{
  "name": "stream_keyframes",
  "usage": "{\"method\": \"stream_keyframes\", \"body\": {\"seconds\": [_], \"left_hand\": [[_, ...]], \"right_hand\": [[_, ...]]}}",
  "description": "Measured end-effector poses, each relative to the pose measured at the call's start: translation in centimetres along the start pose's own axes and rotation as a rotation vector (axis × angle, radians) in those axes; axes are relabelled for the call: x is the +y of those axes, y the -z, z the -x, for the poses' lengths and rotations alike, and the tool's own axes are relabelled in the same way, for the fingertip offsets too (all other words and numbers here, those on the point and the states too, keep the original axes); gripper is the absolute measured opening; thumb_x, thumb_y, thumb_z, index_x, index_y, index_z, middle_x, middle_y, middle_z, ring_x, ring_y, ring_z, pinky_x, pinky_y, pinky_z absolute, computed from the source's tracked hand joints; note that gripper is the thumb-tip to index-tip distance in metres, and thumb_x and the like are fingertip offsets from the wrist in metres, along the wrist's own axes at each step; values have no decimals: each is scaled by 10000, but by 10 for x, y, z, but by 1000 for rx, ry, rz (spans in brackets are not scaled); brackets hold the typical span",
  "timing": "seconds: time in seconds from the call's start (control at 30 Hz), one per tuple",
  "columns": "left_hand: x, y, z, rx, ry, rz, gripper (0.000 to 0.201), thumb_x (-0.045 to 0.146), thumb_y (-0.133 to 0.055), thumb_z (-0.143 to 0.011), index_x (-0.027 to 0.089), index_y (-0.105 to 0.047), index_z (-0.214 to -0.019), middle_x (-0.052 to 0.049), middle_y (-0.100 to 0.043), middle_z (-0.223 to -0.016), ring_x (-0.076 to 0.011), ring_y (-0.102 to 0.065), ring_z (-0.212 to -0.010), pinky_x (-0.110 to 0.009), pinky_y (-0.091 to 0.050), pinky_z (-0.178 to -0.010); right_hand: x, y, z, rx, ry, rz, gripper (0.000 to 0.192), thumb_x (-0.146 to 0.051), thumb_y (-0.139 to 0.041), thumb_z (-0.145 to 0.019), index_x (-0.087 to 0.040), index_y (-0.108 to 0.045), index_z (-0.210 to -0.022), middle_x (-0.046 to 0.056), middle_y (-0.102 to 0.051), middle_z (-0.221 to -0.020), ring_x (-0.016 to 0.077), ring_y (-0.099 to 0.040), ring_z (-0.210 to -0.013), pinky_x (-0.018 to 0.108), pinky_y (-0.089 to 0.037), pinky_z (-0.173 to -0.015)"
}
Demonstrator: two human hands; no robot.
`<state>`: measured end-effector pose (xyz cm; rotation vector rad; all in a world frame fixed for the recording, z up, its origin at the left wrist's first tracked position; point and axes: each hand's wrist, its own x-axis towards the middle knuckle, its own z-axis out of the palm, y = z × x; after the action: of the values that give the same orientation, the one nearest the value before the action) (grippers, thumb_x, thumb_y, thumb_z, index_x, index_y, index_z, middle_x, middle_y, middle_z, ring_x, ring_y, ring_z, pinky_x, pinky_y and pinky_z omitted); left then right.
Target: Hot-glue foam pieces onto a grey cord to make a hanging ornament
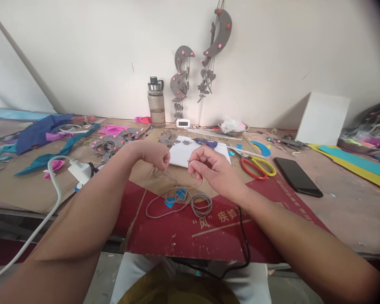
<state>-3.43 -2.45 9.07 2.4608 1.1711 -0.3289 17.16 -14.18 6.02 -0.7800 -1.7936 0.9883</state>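
Observation:
My left hand (155, 154) and my right hand (209, 168) hover close together above a red cardboard sheet (209, 232), both with fingers pinched. A thin grey cord (164, 173) hangs from the left fingers down to loose coils (200, 204) lying on the cardboard beside a small blue foam scrap (176, 196). The right fingertips pinch something thin, seemingly the same cord, though it is too small to make out. A white sheet (182, 154) lies just behind the hands.
Red and yellow scissors (258, 166) and a black phone (297, 176) lie to the right. A water bottle (156, 103), grey moon-shaped hangings (213, 46), a glue gun (206, 143), a white charger with cable (79, 172), foam scraps and a white box (323, 118) surround the work area.

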Motion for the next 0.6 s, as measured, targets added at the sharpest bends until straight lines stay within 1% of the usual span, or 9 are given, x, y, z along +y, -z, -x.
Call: {"method": "stream_keyframes", "body": {"seconds": [0.07,0.17,0.23,0.3,0.4,0.47,0.5,0.53,0.6], "left_hand": [[-4,1,1,15,42,-57,94,201,-675,-545,204,-682,-638,0,-646,-607,-150,-536,-575,-234,-349,-550],[-2,2,4,32,124,-89,98,159,-697,-527,191,-653,-608,-6,-627,-594,-164,-544,-613,-239,-364,-604],[0,2,5,49,175,-79,113,109,-691,-513,184,-625,-568,-8,-598,-564,-184,-560,-656,-248,-374,-644],[0,2,4,67,217,-82,134,67,-669,-505,179,-599,-530,-14,-565,-533,-216,-579,-704,-267,-385,-678],[-5,2,-1,85,267,-146,174,35,-646,-488,170,-541,-455,-31,-511,-489,-267,-594,-758,-307,-404,-722],[-10,1,-4,84,300,-216,202,36,-642,-484,164,-502,-413,-43,-481,-467,-293,-598,-766,-335,-415,-745],[-13,1,-5,85,319,-245,202,41,-641,-486,162,-500,-407,-47,-470,-459,-301,-600,-770,-345,-420,-756],[-16,1,-6,89,343,-266,187,48,-642,-487,160,-512,-413,-49,-466,-454,-306,-602,-775,-351,-424,-767],[-23,2,-7,99,376,-281,116,76,-648,-495,156,-571,-463,-52,-480,-457,-308,-607,-793,-351,-430,-783]], "right_hand": [[-8,-4,3,-81,-16,-134,89,-291,-543,-875,-212,-502,-877,-35,-611,-719,61,-495,-532,211,-414,-524],[-15,-7,5,-183,-38,-232,107,-294,-579,-858,-204,-522,-861,-32,-625,-696,62,-526,-511,208,-428,-497],[-16,-6,5,-176,-34,-242,122,-306,-593,-851,-202,-530,-860,-30,-632,-695,61,-534,-507,207,-435,-494],[-13,-4,2,-93,-12,-210,140,-324,-601,-845,-203,-530,-856,-32,-633,-701,58,-530,-508,204,-435,-501],[-4,3,-4,103,1,-102,148,-334,-588,-850,-204,-516,-848,-36,-621,-705,58,-518,-518,209,-431,-522],[5,9,-8,218,-7,15,123,-319,-553,-868,-208,-502,-854,-36,-608,-705,65,-510,-525,218,-427,-534],[10,12,-9,249,-15,103,100,-302,-533,-878,-209,-501,-860,-34,-602,-708,71,-507,-533,225,-426,-545],[15,15,-9,252,-24,216,72,-278,-520,-882,-210,-506,-862,-29,-598,-711,80,-509,-551,235,-429,-565],[24,18,-9,205,-32,496,16,-211,-531,-862,-205,-540,-852,-4,-598,-752,114,-536,-649,274,-446,-653]]}}
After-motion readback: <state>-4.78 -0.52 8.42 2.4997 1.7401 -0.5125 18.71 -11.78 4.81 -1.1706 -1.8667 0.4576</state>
